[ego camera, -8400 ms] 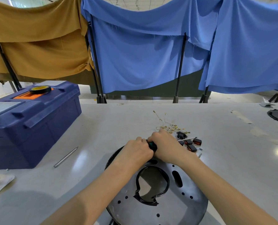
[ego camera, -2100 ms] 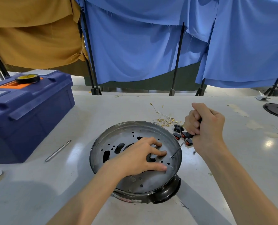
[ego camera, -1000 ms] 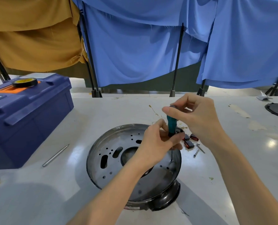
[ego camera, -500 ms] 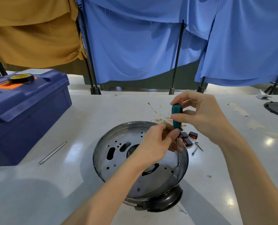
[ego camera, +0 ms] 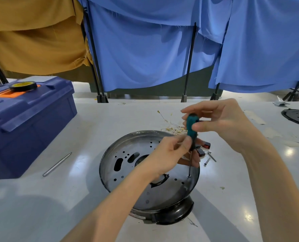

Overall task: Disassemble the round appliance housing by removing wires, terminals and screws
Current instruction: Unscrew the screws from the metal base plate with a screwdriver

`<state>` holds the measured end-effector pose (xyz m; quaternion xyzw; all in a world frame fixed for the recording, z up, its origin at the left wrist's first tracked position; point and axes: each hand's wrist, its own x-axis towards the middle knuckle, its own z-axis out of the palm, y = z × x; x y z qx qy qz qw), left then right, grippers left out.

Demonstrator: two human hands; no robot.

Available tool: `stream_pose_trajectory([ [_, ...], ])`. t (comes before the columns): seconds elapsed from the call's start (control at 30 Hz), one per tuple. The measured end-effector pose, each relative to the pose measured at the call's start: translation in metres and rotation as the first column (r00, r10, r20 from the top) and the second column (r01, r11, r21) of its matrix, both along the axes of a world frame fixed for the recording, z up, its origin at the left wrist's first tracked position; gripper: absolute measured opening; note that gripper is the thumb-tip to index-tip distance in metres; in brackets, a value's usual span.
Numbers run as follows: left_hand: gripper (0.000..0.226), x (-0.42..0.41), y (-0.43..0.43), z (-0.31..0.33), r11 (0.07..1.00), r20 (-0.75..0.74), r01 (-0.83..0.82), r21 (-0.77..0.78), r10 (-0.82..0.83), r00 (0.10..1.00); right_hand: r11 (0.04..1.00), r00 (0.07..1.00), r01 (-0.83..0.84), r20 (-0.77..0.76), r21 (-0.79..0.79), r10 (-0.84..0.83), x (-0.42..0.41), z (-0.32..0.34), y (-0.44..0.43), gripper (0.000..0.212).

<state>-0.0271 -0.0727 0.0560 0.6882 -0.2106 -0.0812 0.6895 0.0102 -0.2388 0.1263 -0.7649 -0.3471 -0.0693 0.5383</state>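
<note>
The right hand [ego camera: 222,123] pinches the teal plastic handle of a screwdriver [ego camera: 190,124] between thumb and fingertips. The left hand [ego camera: 169,154] pinches its black collar just below. The thin steel shaft stands nearly upright, its tip touching the housing [ego camera: 145,194] near the rim at 3 o'clock. The housing sits at the middle of the glossy white table [ego camera: 40,198]. It is a round, shallow dish of dark grey metal, punched with small holes and oblong slots, on a shiny black plastic base. At its 2 o'clock lie red-and-black terminals [ego camera: 206,145] and loose screws [ego camera: 207,161]. At 1 o'clock are thin wires [ego camera: 169,126] with brass ends, and at 9 o'clock a slim metal rod [ego camera: 57,164] and a blue plastic toolbox [ego camera: 28,130].
</note>
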Motion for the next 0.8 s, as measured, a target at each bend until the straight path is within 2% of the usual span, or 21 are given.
stream_pose_trajectory([
  [0.1,0.029,0.0,0.001,0.001,0.999,-0.033,0.024,-0.024,-0.025,0.999,0.997,0.995,-0.07,-0.067,-0.02,0.068,-0.002,0.003,-0.008,0.043],
  [0.17,0.022,0.001,0.002,0.001,0.999,-0.034,0.015,-0.033,-0.016,0.999,0.995,0.992,-0.089,-0.093,-0.047,0.085,-0.004,0.004,-0.008,0.03],
  [0.23,0.014,0.001,-0.001,0.0,1.0,-0.031,-0.017,-0.023,0.016,0.999,0.994,0.997,-0.037,-0.072,-0.098,0.03,-0.005,0.005,-0.007,0.017],
  [0.33,0.032,0.002,-0.003,0.0,0.996,-0.006,-0.076,0.055,0.077,0.997,0.996,0.999,0.025,-0.028,-0.082,-0.027,-0.004,0.005,0.0,0.021],
  [0.4,0.026,0.001,-0.001,0.001,0.999,0.013,-0.034,0.04,0.034,0.999,0.996,0.998,0.055,0.009,-0.067,-0.055,-0.003,0.003,-0.001,0.03],
  [0.43,0.022,0.0,0.0,0.002,1.0,0.022,-0.007,0.02,0.007,1.0,0.996,0.998,0.057,0.001,-0.069,-0.057,-0.003,0.003,-0.002,0.036],
  [0.5,0.026,-0.001,0.001,0.002,1.0,0.014,0.003,-0.011,-0.003,1.0,0.998,0.998,0.006,-0.062,-0.067,-0.011,-0.004,0.004,-0.008,0.043],
  [0.57,0.026,0.0,0.001,0.001,1.0,-0.008,-0.009,-0.025,0.009,1.0,0.996,0.991,-0.043,-0.131,-0.076,0.033,-0.005,0.006,-0.01,0.039],
  [0.67,0.019,0.002,0.0,-0.001,0.999,-0.017,-0.025,-0.025,0.025,1.0,0.98,0.998,0.026,-0.055,-0.196,-0.038,-0.005,0.007,-0.008,0.017],
  [0.73,0.008,0.003,-0.001,-0.003,0.998,-0.009,-0.04,-0.04,0.04,0.999,0.97,0.995,0.1,0.014,-0.221,-0.099,-0.005,0.008,-0.004,0.021],
  [0.8,0.009,0.004,-0.001,-0.004,0.997,0.012,-0.066,-0.04,0.066,0.998,0.973,0.989,0.136,0.085,-0.188,-0.122,-0.005,0.006,-0.001,0.025],
])
